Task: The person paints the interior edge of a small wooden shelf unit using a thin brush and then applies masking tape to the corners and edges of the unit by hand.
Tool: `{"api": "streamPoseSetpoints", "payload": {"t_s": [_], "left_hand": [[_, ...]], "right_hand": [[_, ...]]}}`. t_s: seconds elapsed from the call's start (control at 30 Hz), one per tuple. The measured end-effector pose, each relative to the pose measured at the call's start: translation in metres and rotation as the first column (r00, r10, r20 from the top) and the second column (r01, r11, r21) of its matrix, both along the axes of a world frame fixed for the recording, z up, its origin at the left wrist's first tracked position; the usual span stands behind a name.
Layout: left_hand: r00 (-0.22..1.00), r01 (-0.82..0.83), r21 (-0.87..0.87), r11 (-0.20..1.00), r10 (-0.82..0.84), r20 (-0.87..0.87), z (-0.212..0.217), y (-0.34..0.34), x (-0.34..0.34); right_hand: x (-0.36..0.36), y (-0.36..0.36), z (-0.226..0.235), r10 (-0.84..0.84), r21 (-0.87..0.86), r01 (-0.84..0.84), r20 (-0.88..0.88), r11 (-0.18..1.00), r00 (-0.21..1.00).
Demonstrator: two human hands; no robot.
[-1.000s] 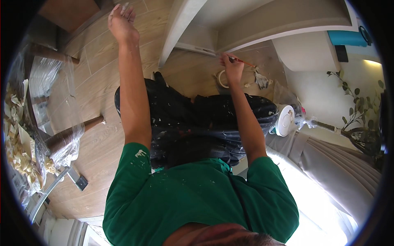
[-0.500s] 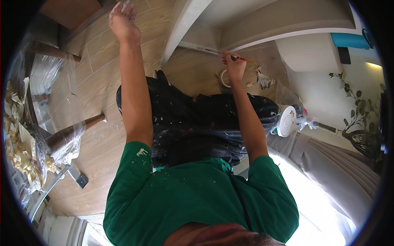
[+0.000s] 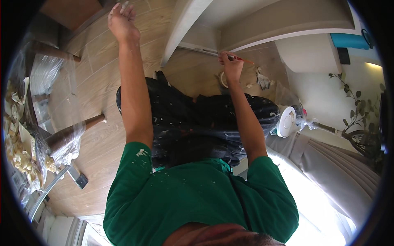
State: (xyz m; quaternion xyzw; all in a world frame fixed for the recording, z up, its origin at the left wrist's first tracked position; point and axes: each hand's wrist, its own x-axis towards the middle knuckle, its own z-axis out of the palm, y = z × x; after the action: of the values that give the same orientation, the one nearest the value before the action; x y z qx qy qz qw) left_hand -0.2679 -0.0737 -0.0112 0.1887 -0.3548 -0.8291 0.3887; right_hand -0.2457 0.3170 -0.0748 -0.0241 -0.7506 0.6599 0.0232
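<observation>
Brush [image 3: 240, 59] is slanting from one o'clock toward twelve, right hand [image 3: 231, 69] pinching handle just beside cabinet edge [image 3: 195, 48]. Left hand [image 3: 123, 22] is hovering at eleven, fingers half-curled; cannot tell if gripping. Good strokes likely needing light pinch, steady wrist.

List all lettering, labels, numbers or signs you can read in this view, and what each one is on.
None can be read anywhere in this view.
Red handle in the right hand: too small to tell whether it bears any print.
White lid: rings show, no legible lettering.
Green shirt: pale splashes, not letters.
</observation>
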Motion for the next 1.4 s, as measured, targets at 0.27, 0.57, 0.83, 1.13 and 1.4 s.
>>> {"api": "streamPoseSetpoints", "payload": {"t_s": [0.27,0.57,0.83,1.13,1.4], "left_hand": [[0.999,-0.032,0.022,0.999,0.031,0.039,0.022,0.021,0.006],[0.999,-0.035,0.032,0.999,0.034,0.034,0.022,0.016,0.009],[0.999,-0.019,0.02,1.0,0.018,0.039,0.021,0.016,0.009],[0.998,-0.018,0.036,0.999,0.016,0.052,0.02,0.016,0.004],[0.994,-0.069,-0.031,0.997,0.066,-0.085,0.017,0.007,0.019]], "right_hand": [[-0.002,-0.024,0.003,-0.005,-0.013,0.006,0.03,1.0,1.0],[0.001,-0.004,-0.002,-0.041,0.021,0.041,0.008,0.999,0.999],[0.0,0.016,-0.006,-0.081,0.032,0.081,0.001,0.996,0.997],[-0.001,0.039,-0.006,-0.126,0.056,0.127,-0.02,0.99,0.992],[0.059,0.043,0.122,-0.063,0.019,0.065,-0.12,0.998,0.991]]}}
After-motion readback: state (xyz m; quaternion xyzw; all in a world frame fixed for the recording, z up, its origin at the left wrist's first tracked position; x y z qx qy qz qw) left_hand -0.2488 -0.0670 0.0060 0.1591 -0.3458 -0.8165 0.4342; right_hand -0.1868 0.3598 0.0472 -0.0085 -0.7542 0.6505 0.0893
